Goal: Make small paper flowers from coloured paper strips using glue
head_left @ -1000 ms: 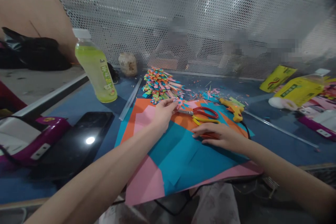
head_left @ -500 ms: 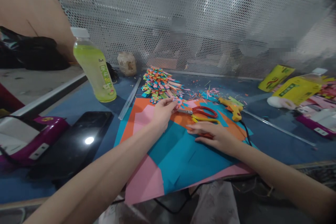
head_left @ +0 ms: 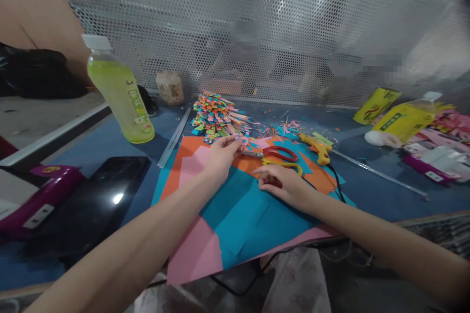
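My left hand (head_left: 223,155) pinches a small pink-and-blue paper piece (head_left: 246,142) that looks like a fringed flower; the fingers partly hide it. Just right of it lie scissors (head_left: 280,153) with one red and one yellow handle, their blades towards my left hand. My right hand (head_left: 284,187) hovers over or rests on the paper in front of the handles, fingers loosely curled and thumb apart, with nothing visible in it. Under both hands are stacked blue, orange and pink paper sheets (head_left: 238,225). Behind my left hand stands a heap of colourful fringed paper strips (head_left: 216,115).
A yellow glue gun (head_left: 318,146) with a black cord lies right of the scissors, beside a clear stick (head_left: 378,172). Paper scraps (head_left: 288,128) litter the back. At left are a green drink bottle (head_left: 123,102) and a black phone (head_left: 91,200); a yellow bottle (head_left: 407,120) lies right.
My right hand's fingers have curled in from a flatter pose, close to the scissors' handles. My left hand keeps its pinch on the paper piece. The whole view has shifted slightly.
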`<state>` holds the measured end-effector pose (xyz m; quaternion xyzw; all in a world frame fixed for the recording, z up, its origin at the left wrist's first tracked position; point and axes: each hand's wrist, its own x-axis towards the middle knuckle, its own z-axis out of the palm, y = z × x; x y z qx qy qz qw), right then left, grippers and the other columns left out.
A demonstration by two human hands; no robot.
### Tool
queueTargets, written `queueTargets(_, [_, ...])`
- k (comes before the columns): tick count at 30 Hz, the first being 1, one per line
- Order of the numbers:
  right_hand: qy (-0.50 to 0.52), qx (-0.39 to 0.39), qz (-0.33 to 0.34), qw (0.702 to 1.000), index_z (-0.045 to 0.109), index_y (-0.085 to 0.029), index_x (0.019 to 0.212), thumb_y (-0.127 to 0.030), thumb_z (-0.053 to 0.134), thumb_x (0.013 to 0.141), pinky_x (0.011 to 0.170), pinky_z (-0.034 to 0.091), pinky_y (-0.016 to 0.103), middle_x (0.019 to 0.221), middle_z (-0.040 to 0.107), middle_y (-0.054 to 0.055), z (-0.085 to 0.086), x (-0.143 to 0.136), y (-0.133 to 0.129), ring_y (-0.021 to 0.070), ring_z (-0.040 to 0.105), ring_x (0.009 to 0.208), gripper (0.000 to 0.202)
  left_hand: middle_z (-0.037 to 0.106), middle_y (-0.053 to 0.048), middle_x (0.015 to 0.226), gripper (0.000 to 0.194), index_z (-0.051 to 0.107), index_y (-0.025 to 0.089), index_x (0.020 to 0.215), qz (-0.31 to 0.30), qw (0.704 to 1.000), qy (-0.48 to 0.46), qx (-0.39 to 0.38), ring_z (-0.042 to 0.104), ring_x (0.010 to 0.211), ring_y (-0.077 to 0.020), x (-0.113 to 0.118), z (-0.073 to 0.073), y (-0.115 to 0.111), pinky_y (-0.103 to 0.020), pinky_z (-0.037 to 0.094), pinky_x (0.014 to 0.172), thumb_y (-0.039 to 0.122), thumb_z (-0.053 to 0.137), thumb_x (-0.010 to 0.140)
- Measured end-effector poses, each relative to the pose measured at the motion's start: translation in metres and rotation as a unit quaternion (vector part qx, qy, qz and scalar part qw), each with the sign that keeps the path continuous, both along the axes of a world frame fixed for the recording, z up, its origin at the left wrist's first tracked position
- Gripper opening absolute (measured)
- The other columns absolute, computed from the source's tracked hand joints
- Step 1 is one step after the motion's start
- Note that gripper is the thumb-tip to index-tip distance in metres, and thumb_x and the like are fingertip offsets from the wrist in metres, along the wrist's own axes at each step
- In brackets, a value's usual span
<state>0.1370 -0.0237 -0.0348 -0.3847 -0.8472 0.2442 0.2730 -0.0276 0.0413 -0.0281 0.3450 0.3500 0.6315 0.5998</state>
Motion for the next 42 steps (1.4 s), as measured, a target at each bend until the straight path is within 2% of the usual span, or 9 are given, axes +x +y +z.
queueTargets(4, [-0.090, 0.078, 0.020, 0.993, 0.051, -0.015, 0.101, -0.016, 0.044, 0.083, 0.072, 0.043, 0.030, 0.085, 0.059, 0.007, 0.005, -0.006, -0.001, 0.0165, 0.052, 0.080, 0.019, 0.058, 0.002, 0.057, 0.017, 0.057, 0.012, 0.066, -0.001, 1.000, 0.005, 0.000, 0.054, 0.053, -0.0082, 0.000, -0.001, 0.000, -0.026, 0.047, 0.064, 0.013, 0.069, 0.054])
queueTargets(7, [-0.114, 0.089, 0.003, 0.990, 0.051, -0.014, 0.101, -0.014, 0.043, 0.083, 0.072, 0.043, 0.031, 0.085, 0.059, 0.007, 0.007, -0.010, 0.000, 0.0171, 0.051, 0.080, 0.020, 0.058, 0.001, 0.058, 0.017, 0.058, 0.012, 0.066, 0.000, 1.000, 0.007, 0.000, 0.055, 0.054, -0.0086, 0.000, -0.002, 0.001, -0.027, 0.046, 0.065, 0.014, 0.070, 0.054])
queueTargets(12, [-0.010, 0.029, -0.050, 0.998, 0.047, -0.016, 0.104, -0.013, 0.041, 0.082, 0.071, 0.044, 0.029, 0.083, 0.056, 0.005, 0.007, -0.011, 0.004, 0.0140, 0.054, 0.075, 0.024, 0.058, 0.001, 0.056, 0.017, 0.058, 0.012, 0.065, 0.000, 1.000, 0.006, 0.002, 0.054, 0.054, -0.0089, -0.001, -0.001, 0.001, -0.026, 0.045, 0.063, 0.014, 0.070, 0.054])
queueTargets(19, [0.117, -0.059, -0.059, 0.990, 0.044, -0.020, 0.109, -0.015, 0.045, 0.077, 0.059, 0.047, 0.025, 0.081, 0.054, 0.002, 0.010, 0.000, 0.004, 0.0112, 0.054, 0.068, 0.032, 0.057, 0.001, 0.057, 0.015, 0.058, 0.012, 0.065, 0.003, 1.000, 0.006, -0.006, 0.054, 0.053, -0.0082, 0.000, -0.001, 0.001, -0.025, 0.045, 0.063, 0.013, 0.069, 0.055])
queueTargets(23, [0.140, -0.018, -0.080, 0.987, 0.049, -0.020, 0.108, -0.017, 0.052, 0.076, 0.078, 0.049, 0.031, 0.093, 0.059, 0.005, 0.023, 0.018, 0.010, 0.0144, 0.058, 0.087, 0.032, 0.057, 0.001, 0.056, 0.013, 0.058, 0.012, 0.065, -0.001, 1.000, 0.007, -0.008, 0.054, 0.053, -0.0083, 0.000, -0.001, 0.001, -0.025, 0.046, 0.061, 0.012, 0.068, 0.056])
queueTargets(26, [0.154, -0.010, -0.110, 0.982, 0.052, -0.020, 0.108, -0.020, 0.052, 0.077, 0.085, 0.047, 0.035, 0.103, 0.062, 0.007, 0.034, 0.030, 0.013, 0.0165, 0.058, 0.096, 0.031, 0.057, 0.001, 0.057, 0.012, 0.058, 0.012, 0.063, -0.001, 1.000, 0.005, -0.009, 0.054, 0.053, -0.0084, 0.000, -0.001, 0.002, -0.025, 0.046, 0.062, 0.013, 0.068, 0.057])
queueTargets(30, [0.073, -0.021, -0.085, 0.993, 0.059, -0.018, 0.100, -0.018, 0.050, 0.078, 0.084, 0.049, 0.032, 0.100, 0.065, 0.006, 0.032, 0.024, 0.005, 0.0167, 0.060, 0.094, 0.023, 0.057, 0.001, 0.056, 0.013, 0.058, 0.013, 0.062, 0.002, 1.000, 0.000, -0.003, 0.054, 0.054, -0.0082, -0.001, -0.001, 0.001, -0.025, 0.046, 0.062, 0.015, 0.070, 0.056])
queueTargets(36, [-0.068, 0.082, -0.021, 0.994, 0.055, -0.020, 0.110, -0.016, 0.045, 0.082, 0.080, 0.049, 0.033, 0.095, 0.066, 0.005, 0.011, -0.002, -0.007, 0.0164, 0.060, 0.089, 0.030, 0.056, 0.001, 0.056, 0.015, 0.058, 0.012, 0.064, -0.003, 1.000, -0.008, 0.005, 0.054, 0.052, -0.0083, -0.001, 0.001, -0.002, -0.027, 0.047, 0.063, 0.015, 0.070, 0.055])
queueTargets(42, [-0.121, 0.151, 0.026, 0.981, 0.041, -0.020, 0.126, -0.020, 0.035, 0.087, 0.087, 0.046, 0.035, 0.114, 0.057, 0.008, 0.008, 0.002, -0.013, 0.0167, 0.053, 0.105, 0.039, 0.057, 0.001, 0.056, 0.014, 0.057, 0.013, 0.064, 0.005, 1.000, -0.008, -0.003, 0.054, 0.053, -0.0084, -0.001, 0.000, 0.000, -0.025, 0.046, 0.061, 0.013, 0.069, 0.056])
